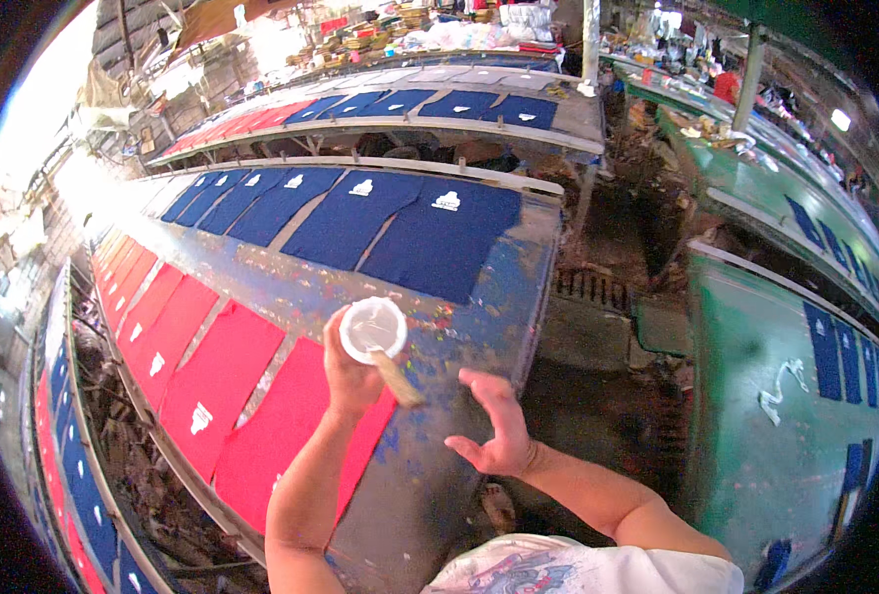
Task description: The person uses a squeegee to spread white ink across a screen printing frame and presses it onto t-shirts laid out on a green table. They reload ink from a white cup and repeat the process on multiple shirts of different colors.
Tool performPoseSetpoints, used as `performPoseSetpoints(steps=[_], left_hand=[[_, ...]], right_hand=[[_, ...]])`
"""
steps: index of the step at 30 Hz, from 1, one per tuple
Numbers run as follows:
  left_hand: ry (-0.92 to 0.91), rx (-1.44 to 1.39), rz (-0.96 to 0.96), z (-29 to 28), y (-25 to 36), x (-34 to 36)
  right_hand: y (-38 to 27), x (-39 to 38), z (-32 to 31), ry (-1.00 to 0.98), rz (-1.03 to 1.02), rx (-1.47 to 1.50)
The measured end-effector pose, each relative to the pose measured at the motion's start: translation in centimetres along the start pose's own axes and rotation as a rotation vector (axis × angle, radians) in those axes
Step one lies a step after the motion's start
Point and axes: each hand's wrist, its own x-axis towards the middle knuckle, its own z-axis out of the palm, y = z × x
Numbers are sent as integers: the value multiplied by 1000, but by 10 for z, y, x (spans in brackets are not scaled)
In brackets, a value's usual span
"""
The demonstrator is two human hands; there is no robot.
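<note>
My left hand [350,366] grips a white plastic cup [373,322] with translucent contents or interior, and a flat wooden-looking stick or brush [396,381] crosses its near rim. My right hand [494,426] is open to the right of the cup, fingers apart and holding nothing. Below both hands is a long, paint-spotted table [484,342]. Red fabric panels [202,371] with small white prints lie in a row along its left side, the nearest beneath my left arm. Dark blue panels [439,247] with white prints form a row along the far side.
Another printing table [578,139] with red, blue and pale panels runs behind. Green tables [736,445] with navy pieces and a white strip [776,396] stand to the right, across a dark aisle [608,337]. A narrow table [73,465] runs at left. A post [590,40] rises behind.
</note>
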Motion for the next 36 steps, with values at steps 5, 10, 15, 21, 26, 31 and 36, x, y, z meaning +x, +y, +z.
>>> performPoseSetpoints(steps=[5, 10, 15, 21, 26, 31, 36], left_hand=[[-192, 640, 325, 19, 62, -109], [-317, 539, 375, 38, 116, -187], [-427, 519, 301, 63, 150, -247], [-623, 501, 318, 99, 184, -319], [-767, 363, 586, 147, 224, -405], [-784, 160, 652, 217, 261, -515], [-919, 48, 697, 279, 317, -612]], right_hand=[[-131, 6, -48, -28, -126, -82], [-222, -34, -83, -184, -362, -147], [-294, -91, -157, -332, -167, -428], [-377, -159, -234, -388, -20, -400], [-444, -241, -272, -339, 4, -583], [-542, -347, -311, -80, 179, -639], [-650, -433, -349, 58, 352, -804]])
